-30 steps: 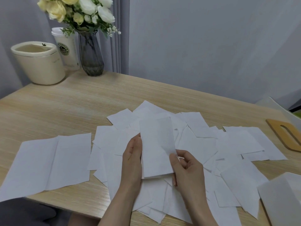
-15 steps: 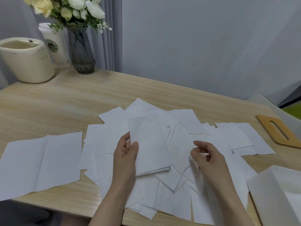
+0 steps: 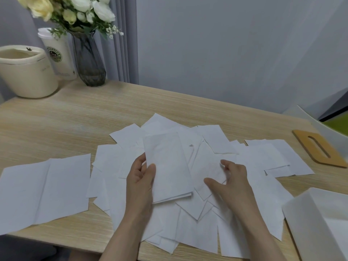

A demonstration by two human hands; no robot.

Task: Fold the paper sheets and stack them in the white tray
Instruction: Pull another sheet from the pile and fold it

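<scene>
The white tray (image 3: 308,221) sits at the table's (image 3: 62,119) near right corner and is cut off by the right and bottom edges of the view, so only one corner and part of its inner floor show; whether any paper lies in it cannot be told. The loose paper sheets (image 3: 263,159) in the middle of the table overlap so heavily that their number cannot be counted, and the nearest ones hang over the table's front edge behind the two forearms. One folded sheet (image 3: 167,166) stands out: a long narrow strip held just above the pile, its layered lower end showing at the bottom, with the left hand (image 3: 140,181) grasping its left edge, thumb on top and fingers behind. The right hand (image 3: 230,182) is loosely spread over the pile just right of that strip, fingertips and thumb touching a sheet there; whether it pinches that sheet cannot be told. Apart from the heap, one larger creased sheet (image 3: 45,191) lies flat at the left, its left end cut off by the frame. At the far left corner stand one cream bin (image 3: 26,72), one lidded paper cup (image 3: 58,55) partly hidden by leaves, and one dark glass vase (image 3: 88,61) whose flowers (image 3: 75,8) run off the top. One wooden slotted lid (image 3: 318,149) lies at the right.
</scene>
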